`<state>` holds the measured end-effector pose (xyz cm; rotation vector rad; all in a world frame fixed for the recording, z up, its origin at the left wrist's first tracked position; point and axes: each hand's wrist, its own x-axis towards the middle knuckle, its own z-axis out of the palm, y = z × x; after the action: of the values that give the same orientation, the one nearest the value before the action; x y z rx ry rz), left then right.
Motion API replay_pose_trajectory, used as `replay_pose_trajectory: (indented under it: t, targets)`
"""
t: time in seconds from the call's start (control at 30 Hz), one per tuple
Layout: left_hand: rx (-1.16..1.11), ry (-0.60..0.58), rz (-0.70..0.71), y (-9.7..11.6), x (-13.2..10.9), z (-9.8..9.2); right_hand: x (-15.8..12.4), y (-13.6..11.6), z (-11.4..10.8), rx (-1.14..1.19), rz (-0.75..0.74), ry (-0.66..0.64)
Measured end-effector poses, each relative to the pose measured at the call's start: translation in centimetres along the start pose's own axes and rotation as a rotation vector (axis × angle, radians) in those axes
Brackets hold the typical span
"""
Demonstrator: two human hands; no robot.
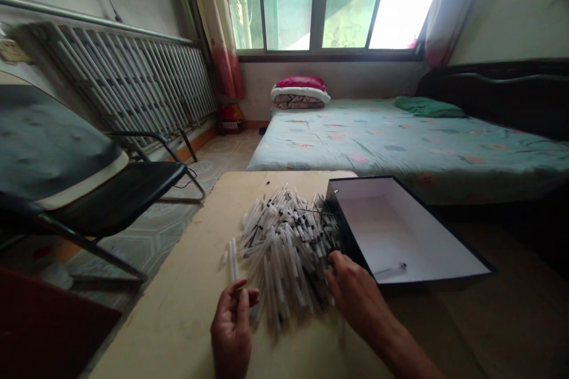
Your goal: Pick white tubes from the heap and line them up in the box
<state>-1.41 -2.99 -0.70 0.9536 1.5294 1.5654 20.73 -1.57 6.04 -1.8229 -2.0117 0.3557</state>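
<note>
Pen-like tubes (pixel 284 243) lie heaped on table (pixel 178 308), beside open box (pixel 382 219). I see left hand (pixel 232 323) curled near two white tubes (pixel 233 257), right hand (pixel 355 290) at heap's edge; whether either grips, I cannot tell.

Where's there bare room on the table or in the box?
Table: strip between its left edge and the pile of pen barrels. Open box: most of its floor, beyond the lone pen piece by the near-left corner. Crowded: mid-table, with left hand and right hand at the pile's near side, and between pile and box.
</note>
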Motion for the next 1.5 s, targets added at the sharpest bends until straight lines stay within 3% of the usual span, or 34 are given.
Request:
replay_pose_trajectory:
  t: [0.13, 0.27, 0.37, 0.47, 0.53, 0.6, 0.77, 0.87, 0.97, 1.07, 1.17, 1.37, 1.5]
  targets:
    - [0.019, -0.033, 0.009, 0.4, -0.3, 0.1, 0.0, 0.3, 3.7, -0.024, 0.104, 0.002]
    - [0.043, -0.091, 0.008, 0.3, -0.5, 0.4, -0.1, 0.2, 4.9, 0.024, 0.160, -0.008]
    - [0.069, -0.181, 0.006, 0.0, -0.7, 0.9, -0.6, 0.3, 4.2, -0.025, 0.148, 0.076]
    - [0.102, -0.273, 0.031, 0.3, -1.1, 1.7, -1.4, 0.3, 2.5, -0.085, 0.104, 0.290]
    - [0.118, -0.295, 0.092, 1.0, -1.5, 2.4, -2.0, 0.0, 1.4, -0.058, 0.026, 0.419]
    - [0.121, -0.298, 0.165, 1.9, -2.0, 3.2, -2.6, -0.8, 0.8, 0.010, -0.082, 0.463]
    - [0.125, -0.348, 0.251, 2.5, -2.3, 4.2, -3.5, -4.0, 1.5, 0.248, -0.231, 0.283]
    - [0.103, -0.391, 0.250, 2.0, -1.7, 3.8, -2.3, -4.8, 1.5, 0.372, -0.249, 0.157]
    - [0.053, -0.357, 0.102, 1.7, -0.8, 3.3, 0.6, -3.9, 1.0, 0.334, -0.152, 0.172]
    - [-0.091, -0.286, -0.172, 1.4, -0.2, 3.0, 4.5, -2.4, 0.9, 0.102, -0.039, 0.184]
    - [-0.275, -0.226, -0.357, 0.8, 0.0, 2.8, 7.8, -1.4, 1.7, -0.047, 0.032, 0.136]
    - [-0.406, -0.221, -0.447, 0.3, -0.3, 2.5, 10.0, -1.0, 3.6, -0.079, 0.108, 0.061]
    - [-0.472, -0.217, -0.480, 0.8, -0.3, 2.5, 9.7, -0.7, 3.1, -0.025, 0.115, 0.056]
